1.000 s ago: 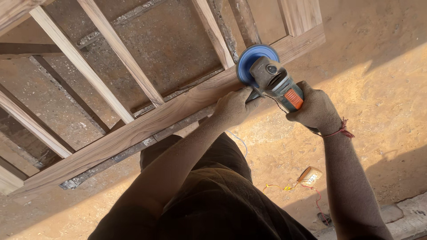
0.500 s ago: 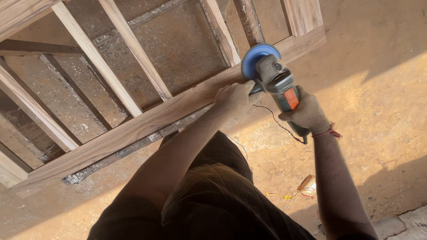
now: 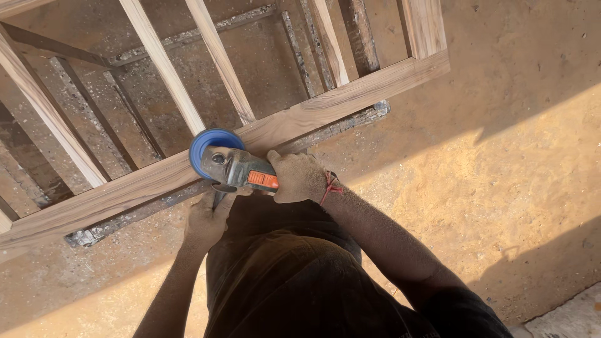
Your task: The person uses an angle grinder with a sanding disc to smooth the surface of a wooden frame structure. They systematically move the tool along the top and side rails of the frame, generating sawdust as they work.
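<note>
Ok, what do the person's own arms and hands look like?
Both forearms are bare, with no sleeves showing, and coated in fine sawdust. The left hand and right hand wear no gloves. A red thread bracelet circles the right wrist.

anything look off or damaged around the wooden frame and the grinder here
Nothing looks broken or askew. The grey and orange angle grinder with its blue round disc sits on the long wooden frame rail, held by the right hand and left hand. Both hands are coated in fine dust.
</note>
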